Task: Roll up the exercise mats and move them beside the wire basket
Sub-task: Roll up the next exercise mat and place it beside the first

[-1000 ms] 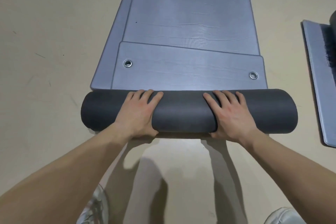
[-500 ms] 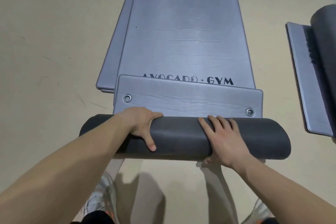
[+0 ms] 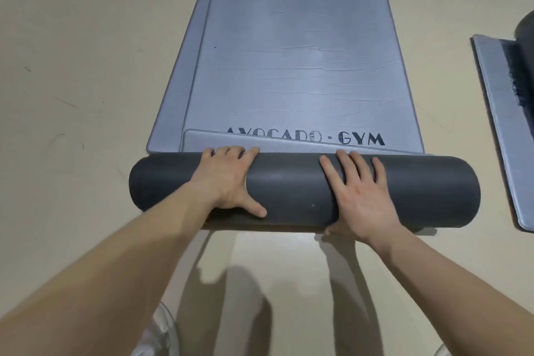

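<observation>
floor [image 3: 72, 66]: beige, scuffed, everything lies on it.
flat mat [image 3: 289, 52]: grey, laid out flat, long axis running straight away from the person. Print "AVOCADO · GYM" across its near end, reading upright from here.
under mat [image 3: 185, 81]: second grey mat beneath it, same heading, offset left so only a strip shows along that side.
roll [image 3: 291, 191]: dark grey cylinder at the near end of the flat mats, centre of view. Long axis left-right, square across the flat mats' length. Left end overhangs past the under mat onto bare floor; right end pokes just past the flat mat's right edge.
tail [image 3: 260, 144]: pale strip of the roll's own mat, not yet wound, lying on the flat mat and covering the lower part of "AVOCADO"; far edge slightly skewed.
side mat [image 3: 497, 139]: grey, at the right edge, apart from the roll, with a dark bulky shape on it, cut off by the frame.
right hand [image 3: 361, 196]: flat on the roll right of centre, fingers straight and spread, pressing, thumb down at the near underside.
left hand [image 3: 228, 179]: palm on the roll left of centre, fingers draped over the crest to the far side, thumb splayed on the near face; pressing, not clenched.
shoe [image 3: 161, 329]: pale, bottom edge, blurred.
</observation>
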### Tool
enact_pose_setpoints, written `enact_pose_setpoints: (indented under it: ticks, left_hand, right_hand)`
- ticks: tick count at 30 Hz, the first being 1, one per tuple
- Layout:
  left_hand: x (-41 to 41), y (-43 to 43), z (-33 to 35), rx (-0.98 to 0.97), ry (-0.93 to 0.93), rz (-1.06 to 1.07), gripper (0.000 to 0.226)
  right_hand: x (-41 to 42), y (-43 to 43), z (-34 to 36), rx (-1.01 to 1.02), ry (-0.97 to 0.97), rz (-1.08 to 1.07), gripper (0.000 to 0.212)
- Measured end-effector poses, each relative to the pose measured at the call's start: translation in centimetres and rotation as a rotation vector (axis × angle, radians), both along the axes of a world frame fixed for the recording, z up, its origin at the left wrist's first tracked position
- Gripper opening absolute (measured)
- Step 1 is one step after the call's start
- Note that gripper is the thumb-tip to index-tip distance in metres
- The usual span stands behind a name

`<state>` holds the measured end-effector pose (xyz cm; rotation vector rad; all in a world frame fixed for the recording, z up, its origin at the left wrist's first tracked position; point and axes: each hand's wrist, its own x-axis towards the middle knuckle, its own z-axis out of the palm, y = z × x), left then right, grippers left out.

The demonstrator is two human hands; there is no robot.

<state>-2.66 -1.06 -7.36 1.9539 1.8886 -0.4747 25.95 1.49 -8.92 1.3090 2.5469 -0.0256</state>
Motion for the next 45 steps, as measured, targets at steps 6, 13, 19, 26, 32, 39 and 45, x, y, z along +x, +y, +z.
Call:
enact_pose_setpoints:
  ticks: [6, 13, 19, 26, 32, 39, 45]
  left_hand:
    - [-0.5, 1.8, -0.2, -0.111, -0.108, 0.134, 0.140]
    - [6.2, -6.7, -0.3, -0.168, -0.264, 0.378, 0.123]
    - [17.3, -12.1, 0.5, -0.195, -0.278, 0.544, 0.105]
    - [27.6, -12.3, -1.2, -0.299, -0.664, 0.524, 0.079]
    - [31.9, -9.2, -2.2, -0.231, -0.617, 0.478, 0.075]
    - [34.8, -6.3, -4.5, -0.235, -0.566, 0.546, 0.139]
    - [34.7, -5.6, -4.1, -0.098, -0.641, 0.568, 0.123]
  right_hand:
    - [-0.1, 4.3, 0.6, -0.108, -0.031, 0.099, 0.149]
    - [2.8, 2.9, 2.9, -0.160, -0.161, 0.182, 0.142]
    - [9.9, -8.6, 1.5, -0.008, 0.217, -0.462, 0.099]
    - [14.5, -10.7, 1.9, -0.253, 0.876, -1.067, 0.078]
    - [20.9, -10.4, 0.8, -0.362, 1.001, -1.210, 0.083]
    - [24.3, -10.6, -0.6, -0.595, 1.219, -1.324, 0.061]
    - [24.8, -11.9, -1.0, -0.593, 1.276, -1.371, 0.097]
